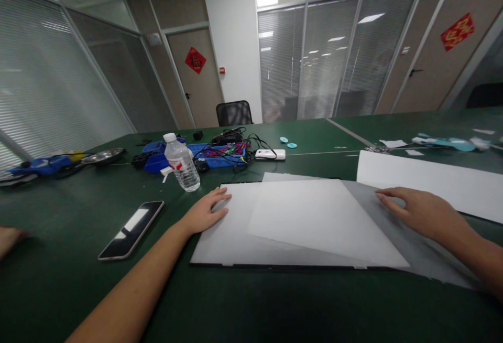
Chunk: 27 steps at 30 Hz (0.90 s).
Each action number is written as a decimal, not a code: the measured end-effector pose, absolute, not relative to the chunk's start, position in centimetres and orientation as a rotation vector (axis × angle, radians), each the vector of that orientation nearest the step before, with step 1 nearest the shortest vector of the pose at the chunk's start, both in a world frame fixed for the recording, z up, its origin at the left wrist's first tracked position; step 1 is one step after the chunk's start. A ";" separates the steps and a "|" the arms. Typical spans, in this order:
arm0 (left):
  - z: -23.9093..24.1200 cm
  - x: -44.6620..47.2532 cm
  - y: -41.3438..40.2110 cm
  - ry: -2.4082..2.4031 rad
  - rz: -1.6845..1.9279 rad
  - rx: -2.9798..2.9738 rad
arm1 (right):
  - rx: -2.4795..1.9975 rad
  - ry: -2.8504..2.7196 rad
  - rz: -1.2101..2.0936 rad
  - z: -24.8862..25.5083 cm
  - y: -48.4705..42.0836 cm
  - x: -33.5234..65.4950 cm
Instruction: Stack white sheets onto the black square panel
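A flat white panel (228,248) with a thin dark edge lies on the green table before me. My left hand (206,211) rests at its upper left edge, fingers spread. Over the panel lies a translucent sheet (393,248), turned at an angle and reaching past the panel's right side. My right hand (416,212) is at the sheet's right edge, index finger and thumb on it; the other fingers are hidden. Behind that hand a second white board (428,180) lies on the table.
Left of the panel are a phone (131,230) and a water bottle (182,163). Beyond stand a blue tray (223,162) of wires and a white device (270,154). Pale blue scraps (451,142) lie far right. A blurred hand (11,239) shows at the left edge.
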<state>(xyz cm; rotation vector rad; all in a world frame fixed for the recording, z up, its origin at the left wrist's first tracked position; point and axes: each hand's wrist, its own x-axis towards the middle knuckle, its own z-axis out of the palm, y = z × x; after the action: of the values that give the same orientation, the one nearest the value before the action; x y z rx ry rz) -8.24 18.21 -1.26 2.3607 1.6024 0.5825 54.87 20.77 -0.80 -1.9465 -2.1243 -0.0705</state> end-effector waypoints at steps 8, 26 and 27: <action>-1.6 -8.5 18.4 1.597 0.558 2.364 | -1.810 -2.188 0.184 -1.6 21.1 55.7; -1.4 -8.4 18.1 1.607 0.616 2.333 | -1.764 -2.172 0.221 -2.1 21.4 55.8; -1.4 -8.3 18.1 1.608 0.619 2.329 | -1.734 -2.184 0.256 -2.1 21.4 55.8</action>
<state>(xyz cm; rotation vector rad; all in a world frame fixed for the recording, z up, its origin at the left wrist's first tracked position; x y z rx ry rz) -8.34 18.13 -1.39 2.3293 1.6077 0.6188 55.82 21.36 -2.08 -1.7335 -2.1837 0.2558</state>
